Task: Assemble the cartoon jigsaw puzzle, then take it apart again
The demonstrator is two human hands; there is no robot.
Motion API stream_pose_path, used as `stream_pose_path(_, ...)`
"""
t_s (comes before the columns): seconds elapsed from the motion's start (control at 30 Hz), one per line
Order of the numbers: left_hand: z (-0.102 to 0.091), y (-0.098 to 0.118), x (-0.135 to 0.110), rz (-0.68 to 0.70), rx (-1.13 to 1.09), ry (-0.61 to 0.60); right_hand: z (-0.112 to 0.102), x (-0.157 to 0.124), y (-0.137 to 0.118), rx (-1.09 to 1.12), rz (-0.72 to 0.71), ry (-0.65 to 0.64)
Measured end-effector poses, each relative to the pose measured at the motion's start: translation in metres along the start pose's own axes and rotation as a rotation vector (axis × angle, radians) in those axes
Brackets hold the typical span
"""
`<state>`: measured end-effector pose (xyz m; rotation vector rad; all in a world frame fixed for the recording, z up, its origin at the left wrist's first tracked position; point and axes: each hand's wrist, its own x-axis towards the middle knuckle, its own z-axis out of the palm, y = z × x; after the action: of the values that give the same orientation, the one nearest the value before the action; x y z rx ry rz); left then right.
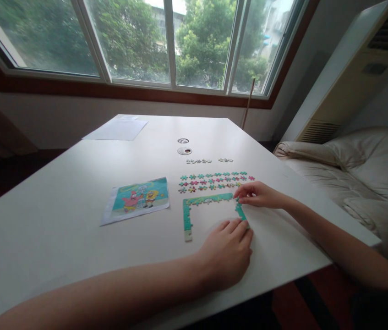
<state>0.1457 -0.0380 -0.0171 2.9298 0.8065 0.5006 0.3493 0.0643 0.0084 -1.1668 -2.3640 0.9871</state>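
A partly joined jigsaw border (pixel 187 215) lies on the white table, with green pieces along its left, top and right sides. My left hand (pixel 230 252) rests over the lower end of the right side, fingers laid on the pieces and partly hiding them. At the top right corner, my right hand (pixel 257 195) pinches a small puzzle piece (pixel 237 199), mostly covered by the fingertips. Rows of loose puzzle pieces (pixel 209 181) sit just beyond the border. To its left is a picture sheet (pixel 140 197) with cartoon figures.
Two smaller groups of pale pieces (pixel 199 161) lie farther back. Behind them are two round items (pixel 184 151). A white sheet of paper (pixel 116 129) lies at the table's far left. A pale sofa (pixel 358 169) stands right of the table (pixel 77 192), below a window.
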Motion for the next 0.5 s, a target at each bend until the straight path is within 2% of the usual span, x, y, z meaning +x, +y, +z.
stream_pose_path(0.5, -0.0041, -0.0002, 0.0, 0.002, -0.008, -0.026, 0.0097, -0.0026, -0.0031, -0.241, -0.05, 0.13)
